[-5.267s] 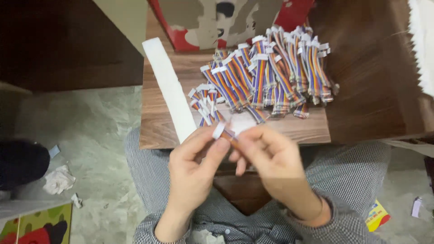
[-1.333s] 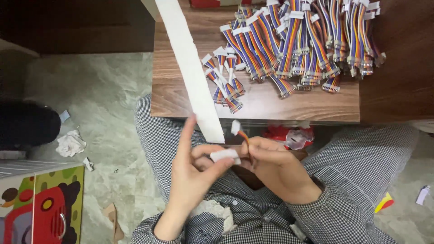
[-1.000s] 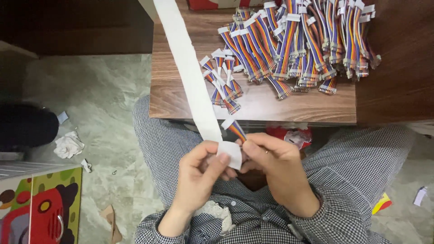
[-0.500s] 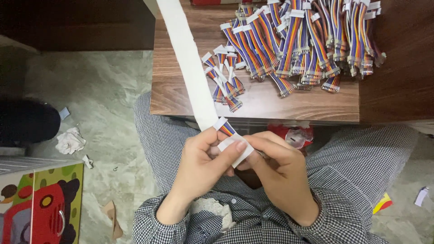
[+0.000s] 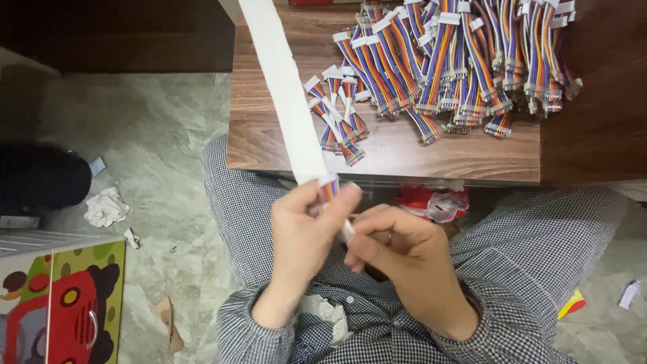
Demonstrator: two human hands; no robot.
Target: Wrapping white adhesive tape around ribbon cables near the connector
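The short rainbow-coloured ribbon cable (image 5: 329, 191) sits pinched in my left hand (image 5: 306, 232), just off the near edge of the brown wooden table (image 5: 404, 152), over my lap. A second ago the white label was half folded round it; now my left thumb and fingers have closed over the wrap and only the cable's striped end pokes out above them. The right hand (image 5: 397, 259) is curled tight against the lower part of the same cable, pressing the label shut. I judge this wrap nearly sealed. The long white paper strip (image 5: 283, 87) crosses the table's left part, beside the small labelled bundle (image 5: 337, 111) and the large heap of cables (image 5: 465, 61) toward the far right corner.
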